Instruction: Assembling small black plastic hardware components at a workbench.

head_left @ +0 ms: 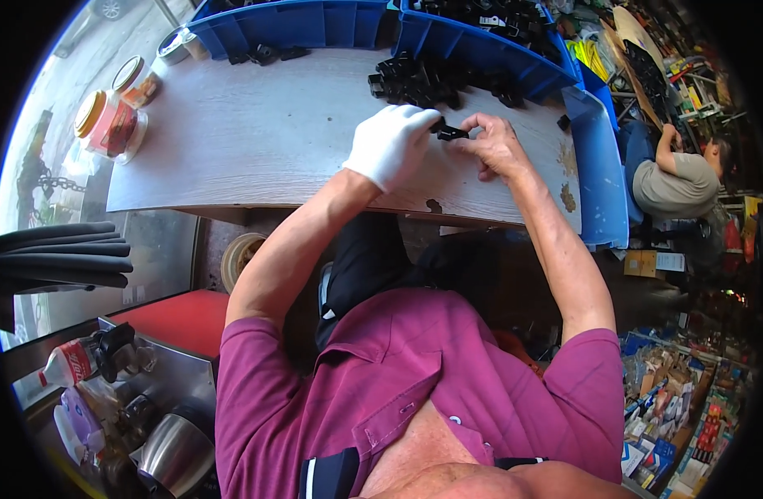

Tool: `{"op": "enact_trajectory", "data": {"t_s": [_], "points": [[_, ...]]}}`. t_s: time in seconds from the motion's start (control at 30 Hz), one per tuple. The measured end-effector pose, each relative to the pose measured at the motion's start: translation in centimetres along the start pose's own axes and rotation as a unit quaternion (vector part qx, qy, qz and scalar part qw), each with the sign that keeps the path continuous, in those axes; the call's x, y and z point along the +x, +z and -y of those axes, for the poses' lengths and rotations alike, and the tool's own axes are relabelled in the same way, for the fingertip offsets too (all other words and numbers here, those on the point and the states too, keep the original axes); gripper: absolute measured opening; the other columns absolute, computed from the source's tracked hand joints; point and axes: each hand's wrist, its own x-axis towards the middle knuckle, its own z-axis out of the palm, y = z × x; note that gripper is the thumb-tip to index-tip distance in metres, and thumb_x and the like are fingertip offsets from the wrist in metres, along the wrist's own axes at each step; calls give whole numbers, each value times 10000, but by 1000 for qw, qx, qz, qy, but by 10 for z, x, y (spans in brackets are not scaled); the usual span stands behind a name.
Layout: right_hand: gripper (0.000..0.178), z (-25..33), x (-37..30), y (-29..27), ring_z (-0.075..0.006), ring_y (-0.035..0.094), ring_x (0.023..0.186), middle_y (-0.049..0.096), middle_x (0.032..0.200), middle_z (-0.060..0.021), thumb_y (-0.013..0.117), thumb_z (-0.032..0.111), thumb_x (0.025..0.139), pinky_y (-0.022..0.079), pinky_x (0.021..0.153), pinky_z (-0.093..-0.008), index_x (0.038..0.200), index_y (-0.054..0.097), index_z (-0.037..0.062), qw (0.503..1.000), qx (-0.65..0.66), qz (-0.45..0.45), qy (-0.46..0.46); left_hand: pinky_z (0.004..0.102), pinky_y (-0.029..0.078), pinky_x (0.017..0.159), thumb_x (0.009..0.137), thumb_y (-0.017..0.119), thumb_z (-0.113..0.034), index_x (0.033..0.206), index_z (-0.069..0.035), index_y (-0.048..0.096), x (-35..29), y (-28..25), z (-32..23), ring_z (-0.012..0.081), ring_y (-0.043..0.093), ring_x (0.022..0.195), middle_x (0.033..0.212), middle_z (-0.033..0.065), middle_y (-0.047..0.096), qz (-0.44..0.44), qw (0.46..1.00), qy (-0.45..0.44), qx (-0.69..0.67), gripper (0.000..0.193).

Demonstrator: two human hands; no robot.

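My left hand (pixel 388 148), in a white glove, pinches one end of a small black part (pixel 453 133) above the table. With bare thumb and fingers, my right hand (pixel 494 146) grips the other end of it. The part is too small and partly covered for its exact kind to be made out. Just beyond my hands lies a heap of similar black pieces (pixel 415 81) on the pale wood-grain table (pixel 257 133).
Two blue bins (pixel 290 27) (pixel 489 51) stand along the far edge, the right one full of black pieces. A light blue bin (pixel 604 175) borders the right side. Lidded jars (pixel 107 125) stand at the left. Another person (pixel 676 179) sits at the far right.
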Motion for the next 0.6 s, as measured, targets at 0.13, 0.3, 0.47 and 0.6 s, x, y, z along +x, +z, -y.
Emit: {"op": "enact_trajectory", "data": {"t_s": [0.13, 0.3, 0.47, 0.6], "points": [[346, -7, 3, 10, -188, 660, 669, 689, 828, -91, 803, 297, 869, 565, 521, -312, 1144, 708, 109, 999, -18, -33, 3, 410, 594, 770, 892, 679, -114, 1167, -107, 746, 19, 16, -6, 322, 719, 920, 1017, 124, 730, 87, 993, 43, 62, 283], [333, -11, -2, 8, -209, 683, 739, 700, 885, -102, 795, 282, 875, 596, 553, -329, 1150, 712, 114, 999, -1, -40, -10, 411, 599, 794, 895, 689, -109, 1162, -115, 749, 22, 27, -4, 329, 721, 937, 1029, 122, 733, 105, 991, 88, 9, 273], [312, -10, -4, 11, -203, 689, 737, 706, 888, -101, 787, 258, 884, 590, 547, -317, 1149, 713, 112, 998, -4, -51, -26, 388, 605, 787, 909, 678, -25, 1134, -67, 765, 22, 27, 1, 336, 738, 915, 1050, 149, 749, 85, 990, 113, -19, 245], [289, -8, -4, 9, -195, 688, 737, 711, 880, -102, 770, 230, 897, 578, 538, -301, 1154, 711, 111, 999, -4, -43, -17, 393, 607, 818, 901, 685, -16, 1114, -59, 770, 28, 30, 5, 337, 739, 936, 1082, 155, 752, 105, 988, 102, -44, 234]]}}
